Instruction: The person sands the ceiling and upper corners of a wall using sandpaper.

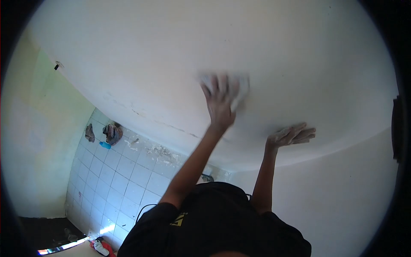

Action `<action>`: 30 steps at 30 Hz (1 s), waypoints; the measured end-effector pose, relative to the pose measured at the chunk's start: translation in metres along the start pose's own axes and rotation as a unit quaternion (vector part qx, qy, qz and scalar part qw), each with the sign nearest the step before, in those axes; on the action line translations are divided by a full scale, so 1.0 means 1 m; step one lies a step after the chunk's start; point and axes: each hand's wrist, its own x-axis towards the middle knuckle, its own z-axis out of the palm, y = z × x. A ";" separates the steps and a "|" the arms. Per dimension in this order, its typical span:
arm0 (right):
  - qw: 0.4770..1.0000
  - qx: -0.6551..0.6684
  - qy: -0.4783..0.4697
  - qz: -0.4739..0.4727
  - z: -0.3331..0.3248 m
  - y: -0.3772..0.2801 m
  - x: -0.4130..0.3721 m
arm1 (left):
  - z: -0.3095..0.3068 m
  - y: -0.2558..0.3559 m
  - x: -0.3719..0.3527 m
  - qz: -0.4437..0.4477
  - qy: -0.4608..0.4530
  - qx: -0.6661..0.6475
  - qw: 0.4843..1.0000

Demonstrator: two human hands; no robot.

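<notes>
Against the pale wall (278, 51), my left hand (221, 100) presses a thin greyish sheet that looks like sandpaper (244, 82). Its fingers lie spread over the sheet, and both hand and sheet are smeared by motion. The sheet's edges show past the fingertips and to the right of the hand; its underside is hidden. Lower and to the right, my right hand (293, 134) is laid on the same wall with its fingers stretched out and nothing visible in it. White dust coats those fingers.
Below on the left is a tiled floor (113, 171) with flaked debris (162, 155) along the wall's foot. A bundle (112, 134), a blue bottle (105, 145) and a dark cloth-like item (89, 133) lie near the corner. Red and white fabric (102, 247) lies at the bottom.
</notes>
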 end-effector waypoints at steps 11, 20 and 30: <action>1.000 0.026 -0.008 0.008 -0.005 -0.003 0.002 | 0.019 -0.009 -0.045 0.060 -0.086 0.067 0.992; 1.000 -0.015 -0.005 0.004 0.000 0.003 -0.002 | -0.039 0.019 0.127 0.054 0.087 -0.055 0.993; 1.000 0.020 -0.002 0.008 -0.004 0.001 -0.004 | 0.032 0.003 -0.082 0.033 -0.068 -0.032 0.997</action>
